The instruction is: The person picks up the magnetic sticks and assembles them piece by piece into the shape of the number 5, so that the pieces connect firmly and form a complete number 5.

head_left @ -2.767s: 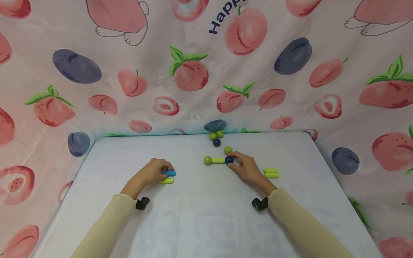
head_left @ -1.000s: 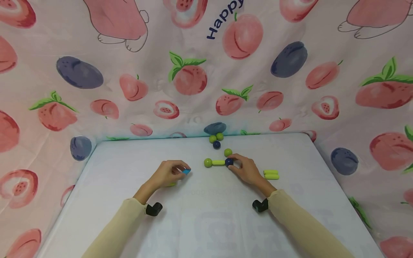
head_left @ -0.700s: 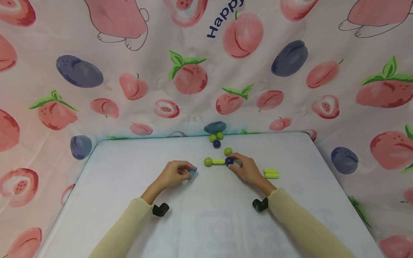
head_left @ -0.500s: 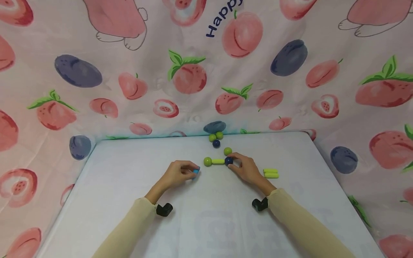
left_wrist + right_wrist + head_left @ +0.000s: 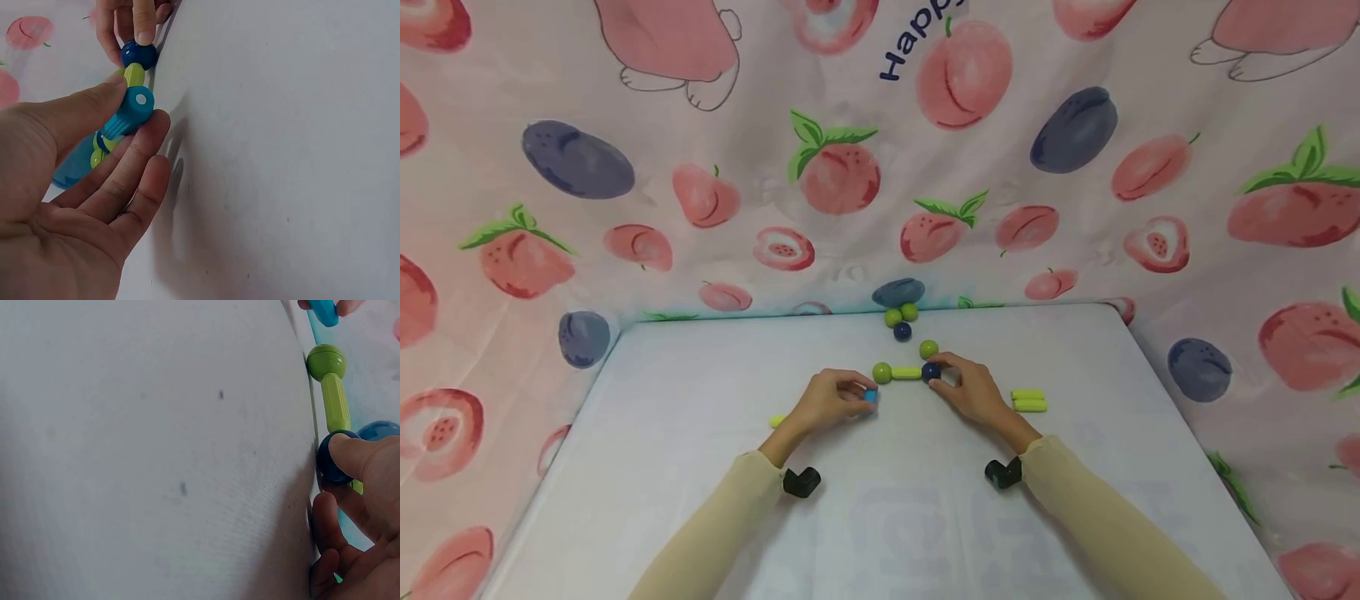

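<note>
On the white table (image 5: 700,500) lies a small chain: a green ball (image 5: 882,372), a green stick (image 5: 907,372) and a dark blue ball (image 5: 931,372). My right hand (image 5: 943,375) pinches the dark blue ball (image 5: 331,465) at the chain's right end. My left hand (image 5: 859,393) pinches a light blue stick (image 5: 870,396) just below and left of the green ball. In the left wrist view the blue stick (image 5: 128,112) sits between thumb and fingers, its white-dotted end facing the chain. The right wrist view shows the green stick (image 5: 335,403) and green ball (image 5: 325,362).
A loose green ball (image 5: 928,349) lies just behind the chain. Two green balls (image 5: 901,315) and a dark blue ball (image 5: 902,331) sit at the table's back edge. Two green sticks (image 5: 1028,401) lie right of my right hand, one green stick (image 5: 777,422) left of my left. Printed cloth surrounds the table.
My left hand has carried the blue stick rightward from the left side up to the green ball, leaving a green stick behind. My right hand has stayed on the dark blue ball.
</note>
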`<state>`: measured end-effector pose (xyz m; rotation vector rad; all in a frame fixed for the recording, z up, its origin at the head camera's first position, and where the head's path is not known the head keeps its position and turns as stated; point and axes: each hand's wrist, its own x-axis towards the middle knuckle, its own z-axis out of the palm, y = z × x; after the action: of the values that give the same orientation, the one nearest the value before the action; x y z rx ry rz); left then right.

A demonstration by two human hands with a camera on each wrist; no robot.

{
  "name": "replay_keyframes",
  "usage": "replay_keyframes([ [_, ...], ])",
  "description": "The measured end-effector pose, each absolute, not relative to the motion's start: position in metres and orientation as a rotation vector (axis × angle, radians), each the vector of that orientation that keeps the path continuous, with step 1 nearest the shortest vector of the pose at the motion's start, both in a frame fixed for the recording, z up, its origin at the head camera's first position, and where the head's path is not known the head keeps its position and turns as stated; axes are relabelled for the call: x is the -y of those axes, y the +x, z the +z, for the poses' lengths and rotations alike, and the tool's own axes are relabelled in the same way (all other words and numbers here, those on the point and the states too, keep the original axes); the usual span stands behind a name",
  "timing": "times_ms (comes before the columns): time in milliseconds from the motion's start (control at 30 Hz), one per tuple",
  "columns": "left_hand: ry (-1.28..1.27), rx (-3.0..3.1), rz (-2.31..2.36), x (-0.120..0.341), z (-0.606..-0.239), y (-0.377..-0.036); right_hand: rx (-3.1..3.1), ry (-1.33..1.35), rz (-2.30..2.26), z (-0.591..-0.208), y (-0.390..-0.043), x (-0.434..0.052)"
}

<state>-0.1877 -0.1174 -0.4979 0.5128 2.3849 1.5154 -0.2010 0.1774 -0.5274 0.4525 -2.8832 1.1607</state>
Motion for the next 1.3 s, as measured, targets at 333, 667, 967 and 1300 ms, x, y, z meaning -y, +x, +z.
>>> replay_keyframes([
  [333,0.463,-2.417,1.485,0.100,-0.496,-0.192,2.846,0.492,1.158,-0.529,-0.200,-0.178],
  [667,0.446,-2.471,1.432,0.095,-0.498,-0.195,2.863,0.466,1.151,-0.528,-0.200,-0.178],
  [967,0.440,-2.488,1.431,0.093,-0.500,-0.196,2.876,0.447,1.163,-0.530,-0.201,-0.178],
  [1300,0.476,-2.478,1.425,0.094,-0.501,-0.196,2.870,0.451,1.160,-0.529,-0.200,-0.178],
])
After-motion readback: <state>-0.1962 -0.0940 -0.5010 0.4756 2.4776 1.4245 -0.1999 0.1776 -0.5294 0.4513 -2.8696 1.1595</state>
